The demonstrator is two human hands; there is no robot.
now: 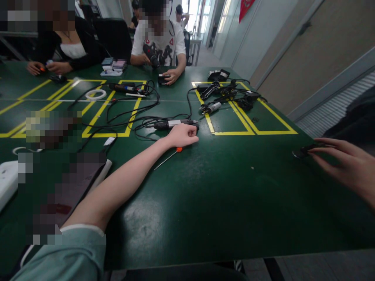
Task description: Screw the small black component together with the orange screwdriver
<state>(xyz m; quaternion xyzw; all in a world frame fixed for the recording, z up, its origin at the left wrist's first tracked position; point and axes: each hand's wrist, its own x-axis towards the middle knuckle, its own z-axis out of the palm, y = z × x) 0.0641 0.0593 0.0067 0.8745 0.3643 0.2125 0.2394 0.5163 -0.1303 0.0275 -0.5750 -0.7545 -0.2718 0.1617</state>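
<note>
My left hand [184, 135] reaches over the table with curled fingers. From under it comes a screwdriver [179, 150] with an orange handle and thin metal shaft pointing down-left; the hand hides most of the handle, which appears to be in its grip. Just behind the hand lies a black and grey pen-shaped electric tool [166, 124]. At the right, my right hand [345, 162] pinches a small dark part [309, 148] with a shiny rounded end, held by the table's right side. Its exact kind is not clear.
A green table [222, 203] bears yellow tape lines. Black cables [129, 113] run across its middle, with a cluster of black devices [225, 91] at the right back. A power strip [8, 179] stands at the left. Across the table, two people handle black objects.
</note>
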